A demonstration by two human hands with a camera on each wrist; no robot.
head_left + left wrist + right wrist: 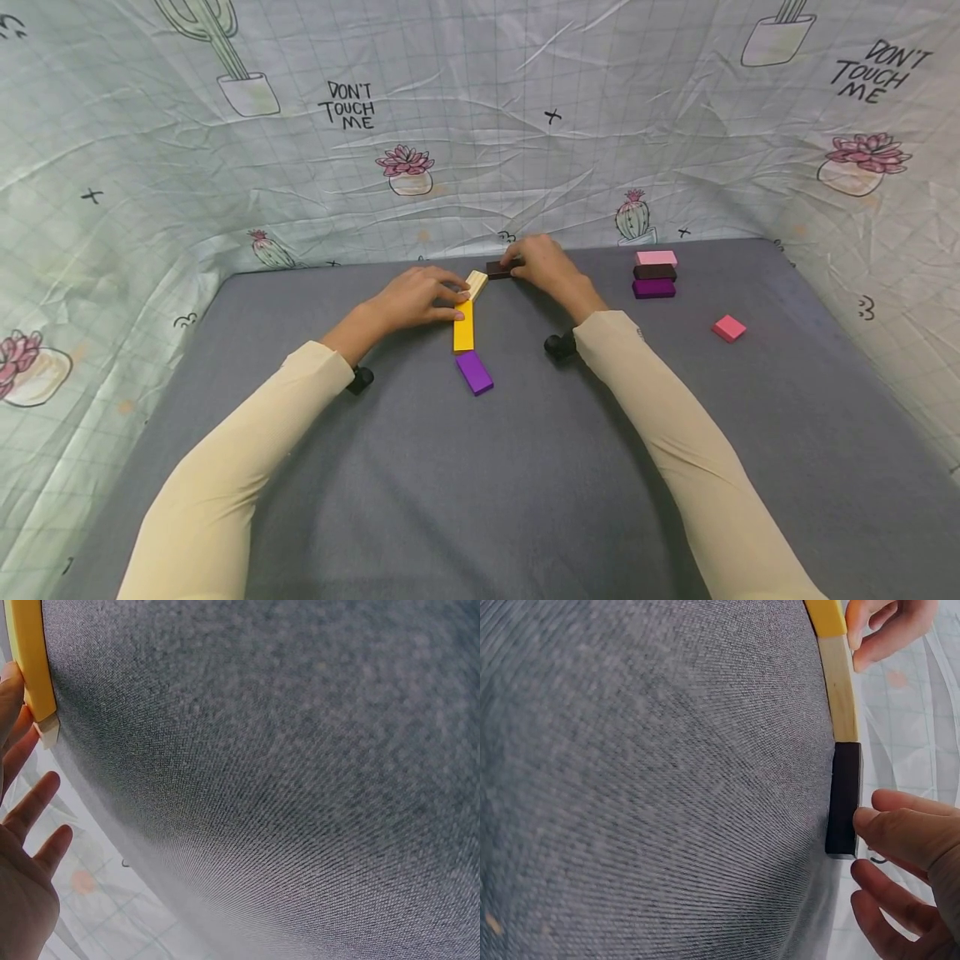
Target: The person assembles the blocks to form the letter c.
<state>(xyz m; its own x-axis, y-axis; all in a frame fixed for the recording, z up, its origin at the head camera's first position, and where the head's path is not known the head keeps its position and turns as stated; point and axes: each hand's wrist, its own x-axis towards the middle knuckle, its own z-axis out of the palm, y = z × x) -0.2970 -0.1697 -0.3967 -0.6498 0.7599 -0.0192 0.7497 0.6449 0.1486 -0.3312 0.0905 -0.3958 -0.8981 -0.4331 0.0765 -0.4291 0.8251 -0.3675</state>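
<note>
My left hand [420, 296] rests at the yellow block [464, 329], thumb tip against it and a finger by the joint with the pale wooden block [477, 283]. Its other fingers are spread apart in the left wrist view. My right hand [546, 265] pinches a dark brown block [844, 799] near one end, covering part of it in the head view. That block lies flat, end to end with the wooden block [840, 690]. Below the yellow block, a purple block [475, 372] lies at a slant and carries the bending row towards me.
On the right lie a pink block [656, 258], another dark brown block [655, 272] and a dark purple block [653, 288], side by side. A small coral-pink block [729, 328] sits nearer. The grey table [420, 500] meets a printed curtain [480, 125] at the back.
</note>
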